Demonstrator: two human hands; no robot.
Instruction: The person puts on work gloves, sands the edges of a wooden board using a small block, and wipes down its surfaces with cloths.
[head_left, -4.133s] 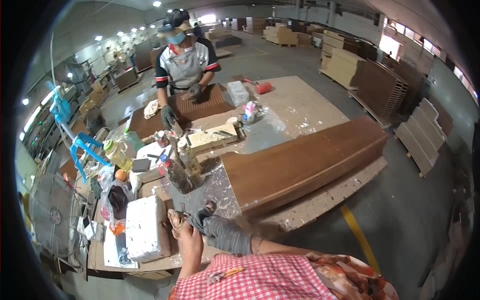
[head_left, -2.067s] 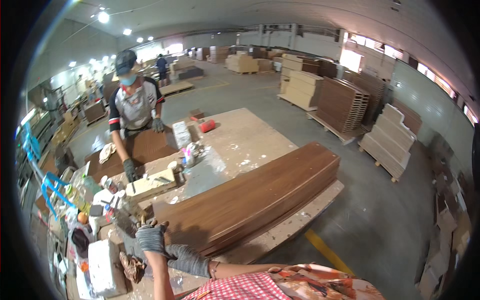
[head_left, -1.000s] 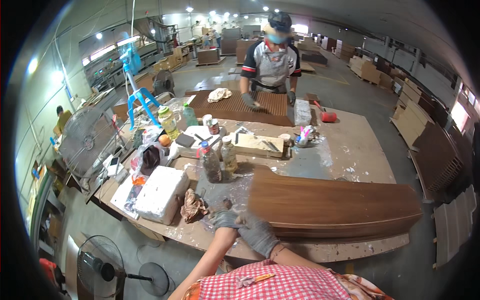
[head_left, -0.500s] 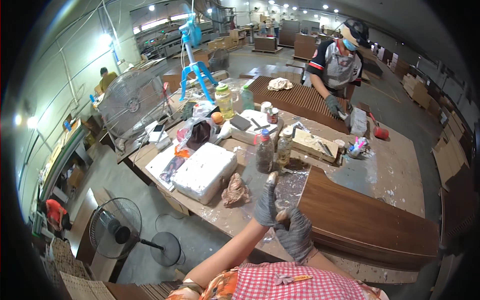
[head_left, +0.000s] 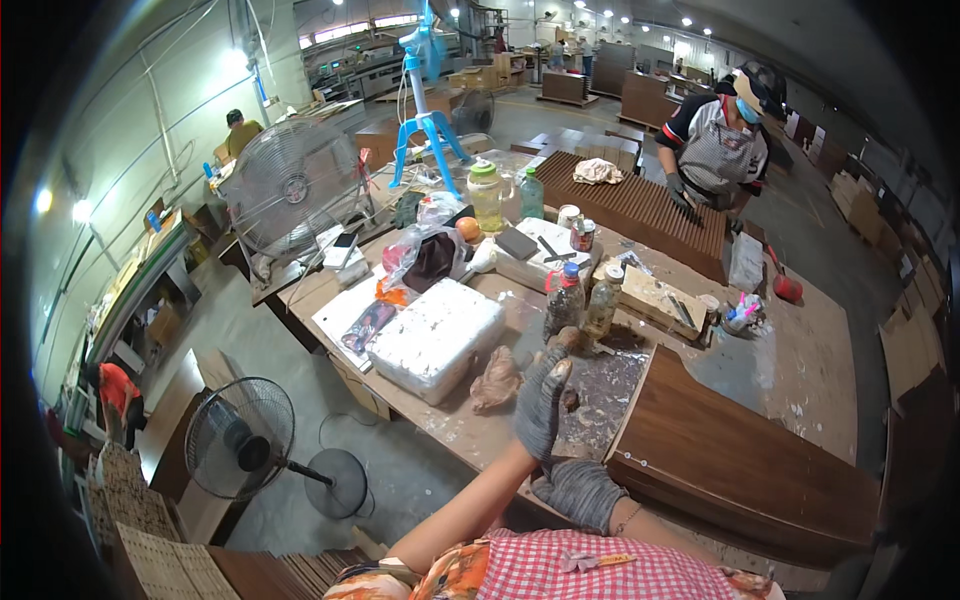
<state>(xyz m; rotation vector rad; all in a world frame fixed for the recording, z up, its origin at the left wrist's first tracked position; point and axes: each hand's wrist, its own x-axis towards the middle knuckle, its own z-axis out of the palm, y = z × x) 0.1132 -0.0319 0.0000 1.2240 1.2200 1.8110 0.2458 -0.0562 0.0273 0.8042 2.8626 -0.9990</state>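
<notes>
My left hand (head_left: 543,412), in a grey knit glove, is raised over the stained near part of the table. Its fingers point away from me, pressed together, with the bare thumb tip against them. A small brown lump (head_left: 572,339) shows at the fingertips; what it is I cannot make out. My right hand (head_left: 580,492), gloved alike, is lower and closer to my body, its fingers hidden beside my left wrist. Right of the hands lies a dark brown wooden panel (head_left: 740,440) with a curved edge. Two bottles, one dark (head_left: 565,300) and one clear (head_left: 602,305), stand just beyond my left hand.
A crumpled brown cloth (head_left: 495,380) and a white foam block (head_left: 438,338) lie left of my hands. Across the worktable (head_left: 800,370), a co-worker (head_left: 720,150) handles slatted brown pieces (head_left: 640,205). A floor fan (head_left: 240,438) stands to the left.
My hands have come apart: the right has drawn down toward my body, while the left remains raised and stretched forward. The view has shifted, and more of the panel's left end shows.
</notes>
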